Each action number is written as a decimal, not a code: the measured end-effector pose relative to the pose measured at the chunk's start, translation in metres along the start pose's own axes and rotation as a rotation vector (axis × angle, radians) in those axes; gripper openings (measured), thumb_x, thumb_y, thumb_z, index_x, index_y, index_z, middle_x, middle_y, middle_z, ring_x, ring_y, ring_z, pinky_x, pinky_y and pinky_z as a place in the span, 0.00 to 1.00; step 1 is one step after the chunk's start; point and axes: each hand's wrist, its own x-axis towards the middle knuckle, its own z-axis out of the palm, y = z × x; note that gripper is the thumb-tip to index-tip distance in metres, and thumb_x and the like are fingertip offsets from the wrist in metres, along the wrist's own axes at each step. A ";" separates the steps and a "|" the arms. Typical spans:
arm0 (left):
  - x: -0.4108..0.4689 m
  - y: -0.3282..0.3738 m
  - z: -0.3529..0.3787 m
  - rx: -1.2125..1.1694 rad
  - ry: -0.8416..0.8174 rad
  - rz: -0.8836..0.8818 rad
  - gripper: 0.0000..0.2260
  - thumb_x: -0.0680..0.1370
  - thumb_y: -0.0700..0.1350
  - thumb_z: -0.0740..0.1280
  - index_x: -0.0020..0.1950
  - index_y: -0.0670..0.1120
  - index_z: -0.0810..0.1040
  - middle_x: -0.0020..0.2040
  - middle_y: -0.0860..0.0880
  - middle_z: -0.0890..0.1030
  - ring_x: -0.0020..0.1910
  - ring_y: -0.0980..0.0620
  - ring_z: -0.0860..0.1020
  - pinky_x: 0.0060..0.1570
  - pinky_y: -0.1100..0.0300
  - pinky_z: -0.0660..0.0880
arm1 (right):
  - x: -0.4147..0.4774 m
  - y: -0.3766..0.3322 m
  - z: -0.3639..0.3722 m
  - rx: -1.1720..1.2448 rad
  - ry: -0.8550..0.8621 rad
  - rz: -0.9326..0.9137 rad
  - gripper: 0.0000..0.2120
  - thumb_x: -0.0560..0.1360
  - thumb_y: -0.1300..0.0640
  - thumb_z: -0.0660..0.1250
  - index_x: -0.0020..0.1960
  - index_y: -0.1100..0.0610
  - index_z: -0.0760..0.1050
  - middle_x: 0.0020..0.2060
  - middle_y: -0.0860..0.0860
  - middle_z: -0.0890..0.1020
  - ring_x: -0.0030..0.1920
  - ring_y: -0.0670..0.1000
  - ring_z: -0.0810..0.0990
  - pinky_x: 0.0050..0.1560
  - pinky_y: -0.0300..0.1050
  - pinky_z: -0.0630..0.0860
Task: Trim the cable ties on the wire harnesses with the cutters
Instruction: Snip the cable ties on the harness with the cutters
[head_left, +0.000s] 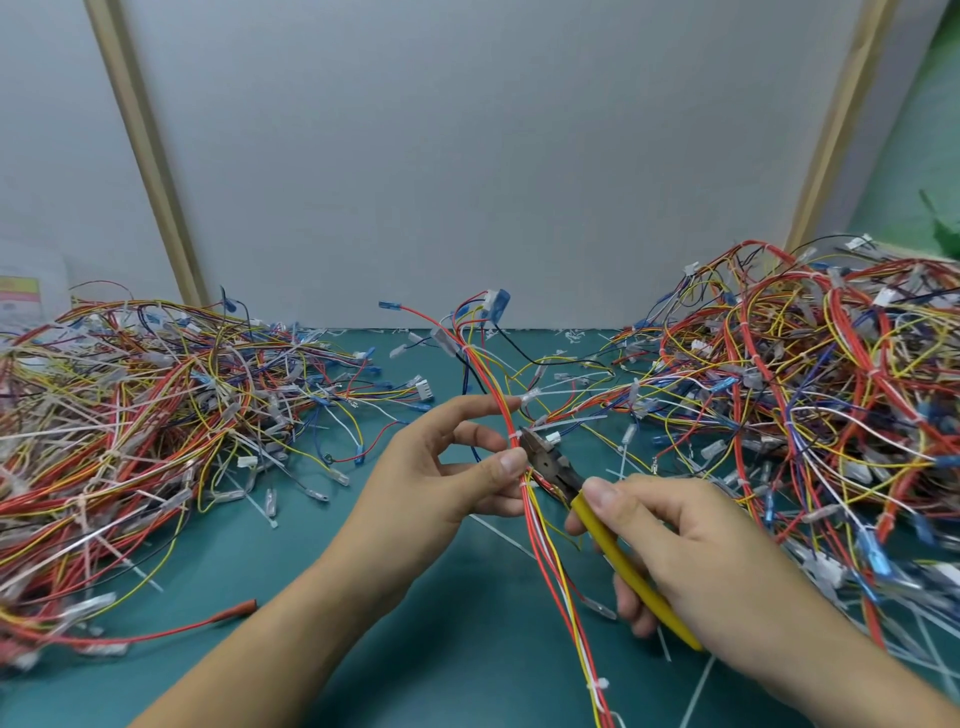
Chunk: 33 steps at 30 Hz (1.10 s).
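The mat (363, 597) is plain teal. The cutters (623, 560) have yellow handles and a dark grey head. The harness (550, 545) in the middle runs red, yellow and white, bound by a white cable tie (569, 421). The left heap (130, 426) and right heap (831, 389) mix red, yellow, blue, white and black wires. The far wall (467, 156) is pale grey with beige strips (145, 156)

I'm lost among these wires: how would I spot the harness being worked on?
Between the left pile and right pile, above the green mat, the left hand pinches the harness. It alone rises off the mat, its white tie at the yellow cutters' tip.
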 end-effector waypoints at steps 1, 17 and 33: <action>0.000 0.000 0.000 0.001 0.000 -0.002 0.15 0.74 0.37 0.72 0.59 0.48 0.83 0.45 0.44 0.74 0.36 0.46 0.81 0.41 0.57 0.81 | 0.000 0.000 0.000 0.006 -0.002 0.001 0.26 0.67 0.28 0.57 0.46 0.46 0.82 0.26 0.59 0.81 0.25 0.56 0.81 0.30 0.45 0.78; 0.002 0.001 0.000 -0.007 0.055 -0.053 0.11 0.71 0.37 0.76 0.52 0.42 0.84 0.42 0.48 0.80 0.39 0.49 0.81 0.40 0.61 0.79 | -0.001 0.000 0.001 0.107 0.134 -0.086 0.23 0.68 0.32 0.58 0.44 0.48 0.81 0.24 0.52 0.77 0.25 0.50 0.76 0.28 0.41 0.76; 0.005 -0.006 0.000 -0.114 0.347 -0.084 0.14 0.75 0.31 0.69 0.38 0.43 0.67 0.41 0.33 0.84 0.43 0.40 0.86 0.37 0.60 0.82 | 0.006 0.006 0.002 0.297 0.206 -0.257 0.07 0.76 0.61 0.70 0.48 0.50 0.83 0.37 0.54 0.85 0.37 0.52 0.85 0.41 0.43 0.83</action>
